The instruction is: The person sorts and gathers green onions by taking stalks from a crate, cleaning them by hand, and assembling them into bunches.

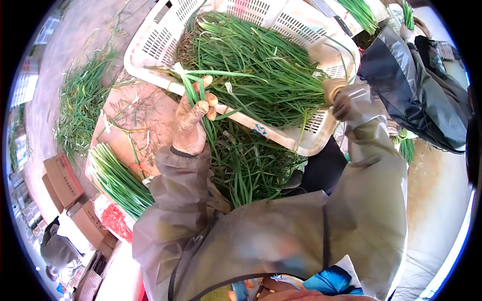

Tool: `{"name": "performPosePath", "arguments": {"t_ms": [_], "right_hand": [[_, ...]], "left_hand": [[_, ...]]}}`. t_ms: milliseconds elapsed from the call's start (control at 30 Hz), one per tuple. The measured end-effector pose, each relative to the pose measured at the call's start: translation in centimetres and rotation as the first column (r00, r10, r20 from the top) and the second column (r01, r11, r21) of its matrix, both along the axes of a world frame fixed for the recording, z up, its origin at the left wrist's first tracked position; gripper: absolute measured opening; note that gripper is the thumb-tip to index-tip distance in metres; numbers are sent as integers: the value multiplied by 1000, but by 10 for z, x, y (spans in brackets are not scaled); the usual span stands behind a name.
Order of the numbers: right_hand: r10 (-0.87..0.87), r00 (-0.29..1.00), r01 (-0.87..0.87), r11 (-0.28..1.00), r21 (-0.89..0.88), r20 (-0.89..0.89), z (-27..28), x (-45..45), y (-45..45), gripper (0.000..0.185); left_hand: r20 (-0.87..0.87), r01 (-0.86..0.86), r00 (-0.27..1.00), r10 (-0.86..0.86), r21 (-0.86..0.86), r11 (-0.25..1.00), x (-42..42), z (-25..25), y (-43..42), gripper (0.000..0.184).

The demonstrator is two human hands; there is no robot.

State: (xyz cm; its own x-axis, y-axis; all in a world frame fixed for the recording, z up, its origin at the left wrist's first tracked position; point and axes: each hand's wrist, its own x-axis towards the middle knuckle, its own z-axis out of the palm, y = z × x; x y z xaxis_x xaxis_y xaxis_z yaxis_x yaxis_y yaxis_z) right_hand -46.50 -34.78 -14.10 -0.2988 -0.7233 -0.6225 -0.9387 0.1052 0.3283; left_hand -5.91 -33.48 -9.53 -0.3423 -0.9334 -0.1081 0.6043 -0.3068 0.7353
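My gloved left hand (193,120) is closed around a few garlic chives (190,83), their pale ends pointing up past the fingers. It hangs over the near rim of a white plastic basket (236,116). A big heap of green garlic chives (251,60) fills that basket. At the basket's right end my gloved right hand (337,93) curls against the tips of the heap and appears to grip some; its fingertips are partly hidden. A neat bunch of chives (118,175) lies to the left of my left arm.
Loose chives lie on my lap (246,165) and on the floor at left (83,100). A reddish board (150,108) holds scraps. Cardboard boxes (63,180) stand at lower left, near red ties (114,220). Another person in a dark apron (411,85) sits at right; a knife (334,17) lies beyond the basket.
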Motion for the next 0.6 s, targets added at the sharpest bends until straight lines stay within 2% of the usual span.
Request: {"name": "performPosePath", "arguments": {"t_ms": [67, 300, 467, 600], "right_hand": [[-31, 997, 29, 999, -34, -67, -8, 1, 8, 38], [-16, 988, -9, 987, -161, -154, -1, 33, 23, 43], [124, 989, -138, 968, -211, -80, 49, 61, 10, 51], [237, 971, -233, 950, -207, -6, 109, 75, -1, 58]], "left_hand": [[33, 29, 999, -31, 49, 998, -1, -2, 3, 58], [-36, -3, 999, 5, 68, 998, -1, 4, 11, 42], [-54, 22, 998, -21, 8, 1000, 6, -4, 12, 39], [-137, -9, 990, 16, 48, 999, 9, 13, 21, 36]]}}
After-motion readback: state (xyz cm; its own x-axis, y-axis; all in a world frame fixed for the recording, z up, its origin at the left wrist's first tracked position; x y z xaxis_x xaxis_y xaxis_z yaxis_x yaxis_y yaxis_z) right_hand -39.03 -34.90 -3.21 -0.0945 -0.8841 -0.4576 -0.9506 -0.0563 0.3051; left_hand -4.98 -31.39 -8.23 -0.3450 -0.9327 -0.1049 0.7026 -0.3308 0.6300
